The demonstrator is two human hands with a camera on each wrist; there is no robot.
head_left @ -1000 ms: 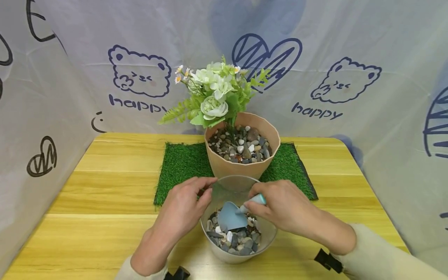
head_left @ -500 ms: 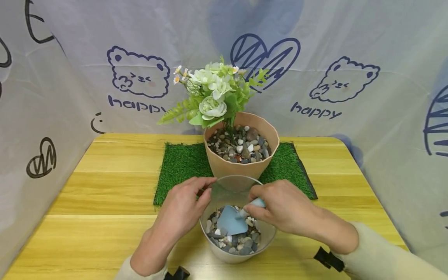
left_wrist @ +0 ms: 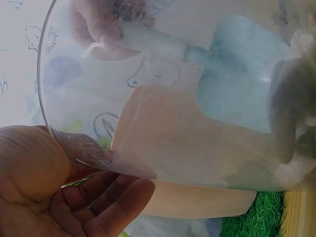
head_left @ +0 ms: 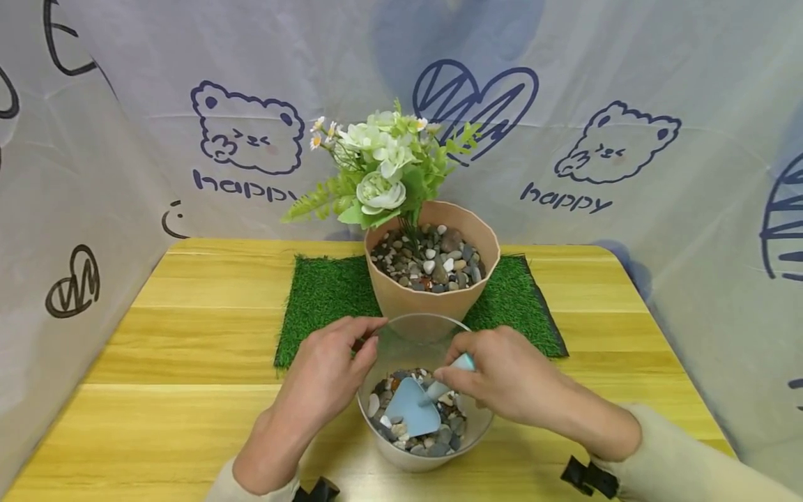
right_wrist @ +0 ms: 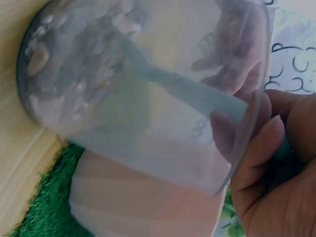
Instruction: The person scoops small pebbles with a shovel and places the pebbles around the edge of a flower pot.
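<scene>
A light-blue toy shovel (head_left: 413, 408) slants down into a clear plastic container (head_left: 389, 453), its blade among mixed pebbles (head_left: 439, 440). My right hand (head_left: 502, 373) grips the shovel's handle above the container's right side. At the left of the rim, my left hand (head_left: 332, 366) holds the container, with fingers at the wall. Through the wall in the left wrist view, the shovel blade (left_wrist: 237, 74) shows hazily. The right wrist view shows the handle (right_wrist: 207, 98) running from the right hand (right_wrist: 271, 163) toward the stones. Part of the handle is hidden in the palm.
Behind the container, a peach flowerpot (head_left: 426, 303) with pebbles and artificial white flowers (head_left: 383, 167) stands on a green turf mat (head_left: 332, 293). All rest on a yellow wooden table (head_left: 207, 335). A printed cloth (head_left: 351, 56) hangs around the back and sides.
The shovel blade has moved down and slightly left in the container, toward the near stones, and its tilt has changed. The left hand and container have stayed nearly still.
</scene>
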